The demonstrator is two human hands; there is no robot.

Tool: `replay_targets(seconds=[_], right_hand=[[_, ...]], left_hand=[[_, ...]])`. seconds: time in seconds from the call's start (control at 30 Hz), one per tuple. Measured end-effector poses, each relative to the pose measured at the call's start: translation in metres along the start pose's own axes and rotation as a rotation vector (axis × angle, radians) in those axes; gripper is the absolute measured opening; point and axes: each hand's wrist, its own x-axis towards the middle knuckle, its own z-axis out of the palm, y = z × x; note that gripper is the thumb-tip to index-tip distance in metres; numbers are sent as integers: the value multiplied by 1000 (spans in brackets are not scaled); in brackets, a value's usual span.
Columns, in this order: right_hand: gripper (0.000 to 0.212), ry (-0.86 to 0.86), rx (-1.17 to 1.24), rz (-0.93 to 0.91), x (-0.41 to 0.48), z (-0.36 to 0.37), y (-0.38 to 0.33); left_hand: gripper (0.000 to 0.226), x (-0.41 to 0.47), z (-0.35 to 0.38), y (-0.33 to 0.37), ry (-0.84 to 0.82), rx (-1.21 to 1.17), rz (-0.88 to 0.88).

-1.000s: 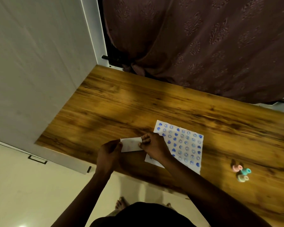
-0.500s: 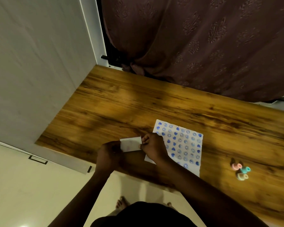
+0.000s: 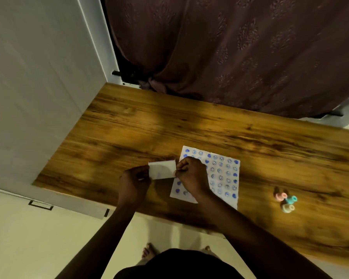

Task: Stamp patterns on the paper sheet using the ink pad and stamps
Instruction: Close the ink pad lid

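White and small, a folded paper piece (image 3: 162, 169) is held just above the wooden table (image 3: 129, 125). The left hand (image 3: 133, 181) pinches its left edge, the right hand (image 3: 190, 177) its right edge. Beneath the right hand lies the paper sheet (image 3: 223, 174), covered in blue stamped marks. Three stamps (image 3: 286, 200) sit well apart to the right.

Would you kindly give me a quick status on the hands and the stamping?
Both hands, left hand and right hand, pinching a small white paper. Stamped sheet flat on table. Three stamps idle, right.
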Motion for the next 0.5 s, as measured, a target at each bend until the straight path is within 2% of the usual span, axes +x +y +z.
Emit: replay_targets(seconds=[0.27,0.4,0.5], right_hand=[[16,164,59,43,12,-84,26],[17,219,130,129,13,-130,54],[13,228,159,186,13,-162,78]], left_hand=[[39,14,62,57,-169,-69,130],[40,15,112,86,-196,66,192],[37,12,150,103,-219,74,208]])
